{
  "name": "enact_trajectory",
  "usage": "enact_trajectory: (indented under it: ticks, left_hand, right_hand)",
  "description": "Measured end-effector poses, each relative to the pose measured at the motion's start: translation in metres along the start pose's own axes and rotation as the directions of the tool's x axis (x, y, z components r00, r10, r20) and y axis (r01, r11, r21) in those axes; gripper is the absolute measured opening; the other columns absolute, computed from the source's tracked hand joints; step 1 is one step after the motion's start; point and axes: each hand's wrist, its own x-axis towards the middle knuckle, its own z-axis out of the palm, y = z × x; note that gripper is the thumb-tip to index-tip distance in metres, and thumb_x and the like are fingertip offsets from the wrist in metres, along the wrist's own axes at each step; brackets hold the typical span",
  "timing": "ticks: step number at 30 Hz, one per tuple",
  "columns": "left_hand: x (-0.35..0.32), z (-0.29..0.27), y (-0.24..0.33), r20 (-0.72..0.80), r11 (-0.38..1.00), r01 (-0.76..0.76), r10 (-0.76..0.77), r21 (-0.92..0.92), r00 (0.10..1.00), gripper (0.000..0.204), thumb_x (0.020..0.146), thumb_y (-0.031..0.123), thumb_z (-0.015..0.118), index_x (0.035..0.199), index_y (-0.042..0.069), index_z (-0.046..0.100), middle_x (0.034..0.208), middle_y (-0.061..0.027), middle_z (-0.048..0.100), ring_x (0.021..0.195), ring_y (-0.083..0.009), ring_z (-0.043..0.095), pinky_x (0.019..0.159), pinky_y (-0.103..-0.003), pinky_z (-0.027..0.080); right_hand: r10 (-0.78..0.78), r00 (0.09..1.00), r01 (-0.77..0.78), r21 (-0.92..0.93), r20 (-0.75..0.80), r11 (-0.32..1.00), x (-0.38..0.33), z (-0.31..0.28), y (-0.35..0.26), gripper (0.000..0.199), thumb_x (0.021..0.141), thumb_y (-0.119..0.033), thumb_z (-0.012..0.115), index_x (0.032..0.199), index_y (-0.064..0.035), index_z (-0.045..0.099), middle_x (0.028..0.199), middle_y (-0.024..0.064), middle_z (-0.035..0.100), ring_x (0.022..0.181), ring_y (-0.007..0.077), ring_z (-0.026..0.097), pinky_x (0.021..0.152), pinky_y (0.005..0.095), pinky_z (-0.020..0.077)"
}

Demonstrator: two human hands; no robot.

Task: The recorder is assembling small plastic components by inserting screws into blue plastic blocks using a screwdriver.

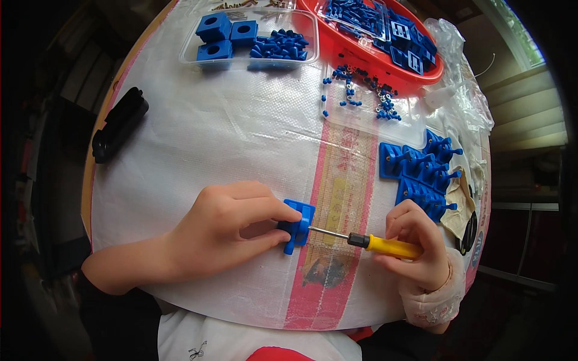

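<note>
Thumb and forefinger of my left hand (235, 222) pinch a small blue plastic part (306, 216), a flat plate with a raised block and a lever-like tail pointing toward me. It rests on the white woven sheet covering the table. In my right hand (418, 240) is a screwdriver (391, 246) with a yellow handle and black collar. Its thin metal shaft points left, and the tip meets the right side of the blue part. Whether a screw sits at the tip is too small to tell.
Several similar blue assemblies (418, 171) stand at the right, beside scissors (468, 234). A clear tray (367, 123) holds tiny blue and black pieces. Farther back are a clear bin (186, 51) of blue blocks and a red basin (430, 75). A black case (120, 123) lies left.
</note>
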Motion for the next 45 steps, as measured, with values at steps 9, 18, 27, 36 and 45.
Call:
enact_trajectory:
  ticks: [9,18,27,36,45]
  left_hand:
    - [0.000,0.000,0.000,0.002,1.000,0.004,-0.004,0.014,1.000,0.027,0.072,0.001,0.080,0.097,0.004,0.072,0.084,-0.0106,0.068,0.075,-0.0217,0.067,0.065,-0.029,0.053]
    - [0.000,0.000,0.000,-0.005,0.999,-0.015,0.015,0.032,1.000,0.026,0.072,0.001,0.080,0.096,0.003,0.072,0.083,-0.0107,0.068,0.075,-0.0218,0.067,0.065,-0.029,0.053]
    - [0.001,0.000,0.000,0.002,1.000,0.000,0.000,-0.005,1.000,0.026,0.071,0.000,0.080,0.096,0.003,0.072,0.085,-0.0108,0.069,0.076,-0.0216,0.067,0.066,-0.029,0.054]
    - [0.001,0.000,0.001,0.008,1.000,0.009,-0.009,-0.004,1.000,0.025,0.072,0.000,0.080,0.095,0.004,0.072,0.085,-0.0101,0.069,0.076,-0.0208,0.068,0.067,-0.029,0.055]
    - [0.002,-0.001,-0.001,0.011,1.000,-0.021,0.021,0.009,1.000,0.027,0.071,0.000,0.081,0.096,0.004,0.072,0.084,-0.0105,0.068,0.076,-0.0210,0.067,0.066,-0.029,0.054]
  right_hand:
    - [-0.164,0.984,0.134,-0.317,-0.070,0.939,-0.003,-0.001,-0.004,0.026,0.069,-0.007,0.085,0.085,-0.0001,0.067,0.080,0.0099,0.065,0.069,0.0170,0.065,0.059,0.0248,0.0485]
    - [0.046,0.995,-0.059,-0.140,-0.093,0.988,-0.006,-0.002,-0.004,0.024,0.071,-0.008,0.083,0.086,0.0011,0.067,0.077,0.0098,0.066,0.064,0.0166,0.063,0.057,0.0246,0.0464]
    - [-0.371,0.922,0.385,-0.393,0.114,0.835,0.004,-0.005,-0.011,0.025,0.072,-0.004,0.081,0.092,0.0015,0.066,0.078,0.0113,0.063,0.063,0.0216,0.063,0.054,0.0282,0.0483]
    - [-0.385,0.914,0.404,-0.372,0.129,0.836,0.007,-0.007,-0.006,0.023,0.073,-0.003,0.080,0.091,0.0005,0.067,0.079,0.0110,0.063,0.065,0.0215,0.064,0.055,0.0276,0.0497]
    - [-0.036,0.999,0.037,-0.151,0.007,0.988,0.010,-0.010,-0.008,0.017,0.075,-0.004,0.080,0.087,0.0005,0.068,0.078,0.0076,0.065,0.066,0.0131,0.063,0.055,0.0211,0.0460]
